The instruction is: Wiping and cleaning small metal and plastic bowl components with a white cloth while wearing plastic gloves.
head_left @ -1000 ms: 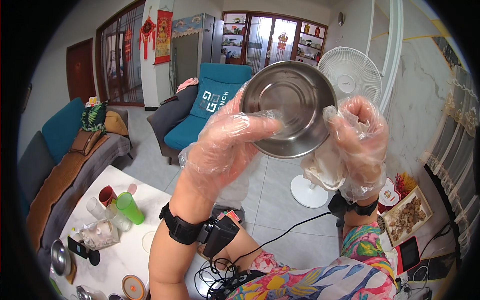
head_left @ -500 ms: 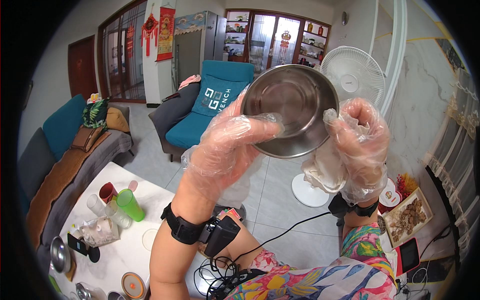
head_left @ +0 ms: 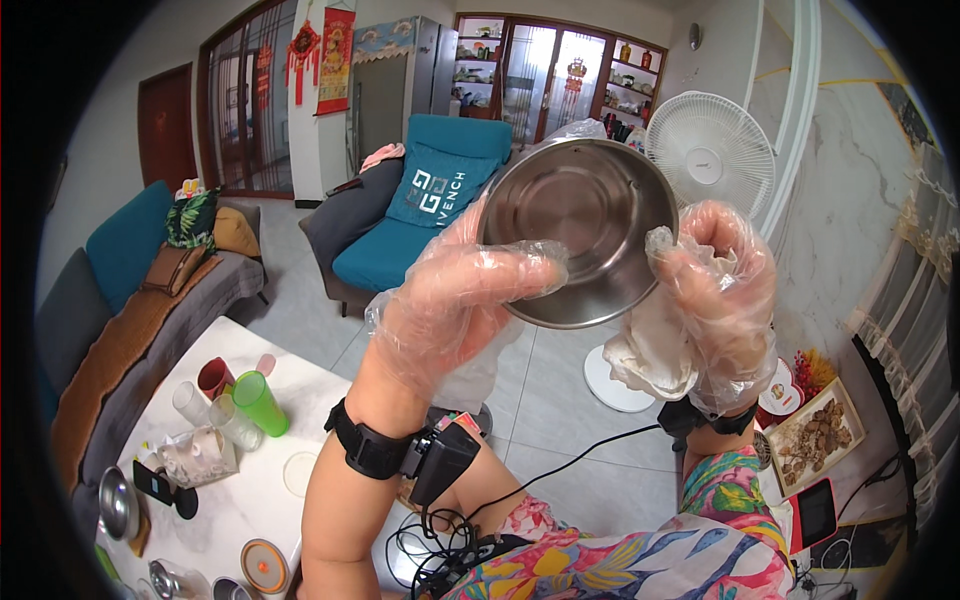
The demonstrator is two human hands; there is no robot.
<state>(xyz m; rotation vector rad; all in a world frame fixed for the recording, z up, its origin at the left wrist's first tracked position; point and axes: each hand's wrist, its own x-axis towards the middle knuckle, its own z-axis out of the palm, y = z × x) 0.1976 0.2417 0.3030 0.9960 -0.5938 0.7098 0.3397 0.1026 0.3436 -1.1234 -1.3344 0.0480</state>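
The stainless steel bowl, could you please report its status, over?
Left hand gripping stainless steel bowl, thumb over its interior. Right hand at right rim, holding white cloth. Bowl raised, opening toward camera. Only the hands overlap it.

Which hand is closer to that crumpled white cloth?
The right hand: it grips the white cloth, which hangs down beside it. The left hand is farther off, holding the metal bowl by its left side.

Silver-grey bowl [head_left: 578, 215]; whitish, seemingly plain cloth [head_left: 650, 355]; multicoloured floral clothing [head_left: 640, 565]; teal-and-grey armchair [head_left: 385, 255].
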